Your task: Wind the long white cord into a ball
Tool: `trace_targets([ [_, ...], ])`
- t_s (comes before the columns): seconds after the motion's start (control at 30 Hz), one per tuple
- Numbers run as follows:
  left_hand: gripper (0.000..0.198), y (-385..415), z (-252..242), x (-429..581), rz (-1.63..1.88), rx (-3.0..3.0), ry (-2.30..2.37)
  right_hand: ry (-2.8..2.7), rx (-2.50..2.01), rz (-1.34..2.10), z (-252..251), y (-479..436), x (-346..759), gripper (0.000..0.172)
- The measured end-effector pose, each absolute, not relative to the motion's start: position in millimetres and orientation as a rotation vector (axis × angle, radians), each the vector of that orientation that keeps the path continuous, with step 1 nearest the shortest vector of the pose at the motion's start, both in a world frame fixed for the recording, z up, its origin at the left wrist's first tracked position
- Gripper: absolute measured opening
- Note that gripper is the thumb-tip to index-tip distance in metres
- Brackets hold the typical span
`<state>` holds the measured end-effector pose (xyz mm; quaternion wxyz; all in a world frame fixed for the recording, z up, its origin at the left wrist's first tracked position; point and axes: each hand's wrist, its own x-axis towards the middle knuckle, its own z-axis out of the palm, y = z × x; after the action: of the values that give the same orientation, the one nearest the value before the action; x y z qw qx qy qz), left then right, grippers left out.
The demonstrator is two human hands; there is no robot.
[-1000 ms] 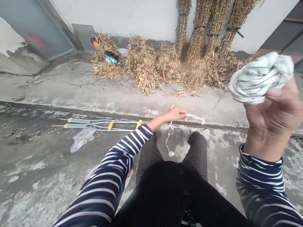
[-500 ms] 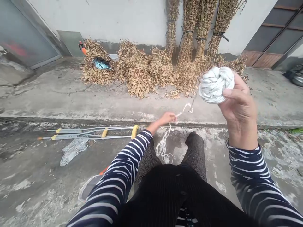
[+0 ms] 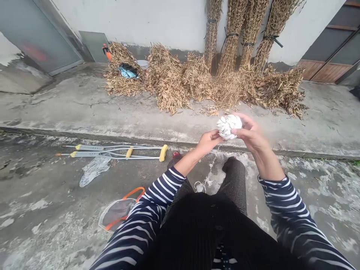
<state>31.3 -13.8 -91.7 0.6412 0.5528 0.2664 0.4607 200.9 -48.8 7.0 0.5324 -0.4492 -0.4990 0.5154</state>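
Note:
A wound ball of white cord (image 3: 229, 126) is held up in front of me, above the edge of the concrete step. My right hand (image 3: 250, 133) grips it from the right, thumb across its front. At its lower left, the closed fingers of my left hand (image 3: 210, 140) meet the ball; whether they pinch a strand there is too small to tell. Loose white cord (image 3: 208, 182) hangs below and lies in loops on the ground between my legs.
Crutches (image 3: 118, 153) and a clear plastic piece (image 3: 95, 170) lie at left, near an orange-trimmed bag (image 3: 119, 212). Heaps of dry stalks (image 3: 168, 80) line the wall, with tied upright bundles (image 3: 230, 37) behind. The step edge (image 3: 180, 143) crosses ahead.
My right hand has brought the cord ball down and left, and my left hand has moved up to meet it. Less loose cord shows between my legs. The view has shifted slightly.

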Motion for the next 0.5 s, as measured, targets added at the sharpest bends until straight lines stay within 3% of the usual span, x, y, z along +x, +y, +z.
trace_targets([
  [0.27,0.018,-1,-120,16,0.99,1.421,0.879,-1.067,-0.969,1.346,-1,-55,213,0.052],
  [0.5,0.025,-20,-179,22,0.733,1.487,1.099,-1.057,-0.951,1.263,7,-63,223,0.05],
])
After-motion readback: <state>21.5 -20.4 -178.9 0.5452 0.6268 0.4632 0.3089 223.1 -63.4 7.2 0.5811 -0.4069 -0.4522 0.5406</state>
